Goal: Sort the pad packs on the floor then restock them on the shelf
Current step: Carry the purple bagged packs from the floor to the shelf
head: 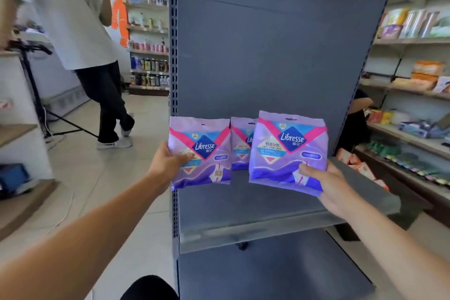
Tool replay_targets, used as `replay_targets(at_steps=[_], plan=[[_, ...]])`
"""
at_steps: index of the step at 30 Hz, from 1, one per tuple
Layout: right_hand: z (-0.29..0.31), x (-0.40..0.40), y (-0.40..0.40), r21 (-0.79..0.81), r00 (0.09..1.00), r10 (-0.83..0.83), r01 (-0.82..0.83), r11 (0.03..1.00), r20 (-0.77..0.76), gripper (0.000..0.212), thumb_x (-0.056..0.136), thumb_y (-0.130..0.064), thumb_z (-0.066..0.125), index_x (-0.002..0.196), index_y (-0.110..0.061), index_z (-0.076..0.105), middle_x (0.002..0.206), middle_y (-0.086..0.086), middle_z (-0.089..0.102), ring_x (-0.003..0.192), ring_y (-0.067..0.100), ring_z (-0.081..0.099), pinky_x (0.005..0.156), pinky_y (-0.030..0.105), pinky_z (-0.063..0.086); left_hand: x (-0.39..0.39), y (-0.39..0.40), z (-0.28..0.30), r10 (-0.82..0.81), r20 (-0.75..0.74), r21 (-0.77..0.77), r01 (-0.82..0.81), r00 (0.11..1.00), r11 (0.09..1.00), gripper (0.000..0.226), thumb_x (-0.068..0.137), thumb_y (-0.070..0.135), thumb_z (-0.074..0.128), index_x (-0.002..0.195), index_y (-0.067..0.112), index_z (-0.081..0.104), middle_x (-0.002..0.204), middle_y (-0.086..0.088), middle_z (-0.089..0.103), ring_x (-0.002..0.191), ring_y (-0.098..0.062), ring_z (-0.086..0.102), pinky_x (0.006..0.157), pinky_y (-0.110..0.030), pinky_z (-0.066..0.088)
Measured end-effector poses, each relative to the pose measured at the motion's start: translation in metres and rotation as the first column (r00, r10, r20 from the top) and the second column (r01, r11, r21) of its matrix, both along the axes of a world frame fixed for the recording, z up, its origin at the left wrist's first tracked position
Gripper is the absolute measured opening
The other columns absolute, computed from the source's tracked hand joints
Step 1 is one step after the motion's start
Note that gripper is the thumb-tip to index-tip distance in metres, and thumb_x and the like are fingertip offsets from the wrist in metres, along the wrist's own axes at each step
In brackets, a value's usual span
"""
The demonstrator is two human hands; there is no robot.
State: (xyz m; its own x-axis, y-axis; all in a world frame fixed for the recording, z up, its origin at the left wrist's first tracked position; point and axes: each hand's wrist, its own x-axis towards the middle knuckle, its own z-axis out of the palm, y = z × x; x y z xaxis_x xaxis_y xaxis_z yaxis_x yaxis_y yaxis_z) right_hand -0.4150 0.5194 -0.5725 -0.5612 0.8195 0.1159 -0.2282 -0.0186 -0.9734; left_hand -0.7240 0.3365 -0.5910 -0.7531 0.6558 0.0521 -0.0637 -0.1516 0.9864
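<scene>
Left hand (168, 163) is gripping a pack (200, 152) by its edge, right hand (326, 184) is pinching another pack (288, 151), both upright over the shelf (243, 204); a third pack (241, 143) is standing behind

Open shelf (280, 204) surface in front, blocked only at the back by one upright pack (241, 146).

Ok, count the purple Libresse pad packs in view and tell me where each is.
3. One pad pack is in the left hand, one in the right hand, and a third stands on the grey shelf between them. More may be hidden behind.
</scene>
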Motion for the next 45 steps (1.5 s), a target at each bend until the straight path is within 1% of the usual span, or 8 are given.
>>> replay_targets(at_steps=[11,16,21,32,34,36,39,45], plan=[[-0.059,-0.069,0.068,-0.058,0.996,0.041,-0.036,0.998,0.083,0.030,0.080,-0.009,0.072,0.108,-0.014,0.064,0.105,0.009,0.074,0.094,0.023,0.072,0.077,0.036,0.060,-0.038,0.063,-0.049,0.088,-0.047,-0.042,-0.090,0.995,0.995,0.041,0.083,0.007,0.074,0.117,0.011,0.050,0.110,-0.009,0.068,0.095,-0.025,0.071,0.078,-0.045,0.059],[-0.070,-0.096,0.090,-0.044,0.987,0.091,-0.085,0.995,0.135,0.091,0.039,-0.040,0.096,0.117,-0.011,0.062,0.110,0.009,0.073,0.101,0.026,0.070,0.084,0.040,0.059,-0.040,0.073,-0.048,0.159,-0.160,-0.032,-0.166,0.974,0.986,0.035,0.087,0.008,0.071,0.114,0.014,0.050,0.104,-0.002,0.068,0.087,-0.015,0.070,0.066,-0.029,0.060],[-0.081,-0.114,0.112,-0.025,0.988,0.061,-0.058,0.998,0.142,0.043,0.074,-0.014,0.077,0.114,-0.011,0.063,0.112,0.011,0.072,0.103,0.027,0.069,0.087,0.040,0.058,-0.039,0.076,-0.054,0.144,-0.184,-0.043,-0.154,0.972,0.987,0.039,0.089,0.015,0.069,0.120,0.014,0.046,0.110,-0.001,0.066,0.095,-0.015,0.069,0.070,-0.029,0.059],[-0.091,-0.144,0.110,0.524,0.718,-0.567,0.327,0.786,0.403,0.062,0.078,-0.028,0.080,0.126,-0.007,0.045,0.128,0.013,0.051,0.118,0.031,0.051,0.088,0.038,0.046,-0.042,0.071,-0.052,0.146,-0.220,-0.206,-0.192,0.965,0.960,0.049,0.083,0.025,0.074,0.119,0.019,0.042,0.121,-0.002,0.058,0.107,-0.019,0.064,0.082,-0.039,0.058],[-0.088,-0.140,0.101,0.780,0.649,-0.719,0.306,0.545,0.248,0.068,0.074,-0.023,0.083,0.127,-0.005,0.044,0.132,0.019,0.044,0.120,0.035,0.043,0.091,0.044,0.047,-0.034,0.065,-0.054,0.299,-0.568,-0.178,-0.470,0.766,0.865,0.062,0.077,0.027,0.081,0.122,0.015,0.040,0.123,-0.006,0.046,0.113,-0.022,0.052,0.090,-0.038,0.051],[-0.087,-0.138,0.097,0.954,0.660,-0.746,0.162,0.252,0.084,0.066,0.072,-0.023,0.083,0.126,-0.007,0.047,0.133,0.020,0.043,0.118,0.036,0.042,0.089,0.049,0.048,-0.022,0.059,-0.056,0.250,-0.920,0.003,-0.629,0.303,0.777,0.068,0.076,0.033,0.078,0.128,0.006,0.042,0.129,-0.017,0.042,0.118,-0.034,0.041,0.096,-0.043,0.039],[-0.086,-0.145,0.090,0.989,0.671,-0.727,-0.123,0.083,0.145,0.079,0.077,-0.049,0.072,0.143,-0.021,0.039,0.151,0.019,0.026,0.135,0.041,0.031,0.099,0.056,0.038,-0.004,0.066,-0.057,-0.069,-0.982,0.051,-0.592,-0.178,0.804,0.071,0.085,0.054,0.054,0.143,0.015,0.041,0.152,-0.023,0.027,0.139,-0.044,0.026,0.110,-0.057,0.025],[-0.092,-0.169,0.093,0.932,0.582,-0.741,-0.322,0.168,0.334,0.098,0.073,-0.068,0.065,0.152,-0.042,0.013,0.161,0.012,0.015,0.144,0.046,0.014,0.105,0.065,0.030,-0.006,0.103,-0.070,-0.313,-0.948,-0.198,-0.680,-0.049,0.706,0.083,0.085,0.066,0.038,0.155,0.035,0.007,0.163,-0.011,0.000,0.148,-0.041,-0.002,0.113,-0.063,0.003]])
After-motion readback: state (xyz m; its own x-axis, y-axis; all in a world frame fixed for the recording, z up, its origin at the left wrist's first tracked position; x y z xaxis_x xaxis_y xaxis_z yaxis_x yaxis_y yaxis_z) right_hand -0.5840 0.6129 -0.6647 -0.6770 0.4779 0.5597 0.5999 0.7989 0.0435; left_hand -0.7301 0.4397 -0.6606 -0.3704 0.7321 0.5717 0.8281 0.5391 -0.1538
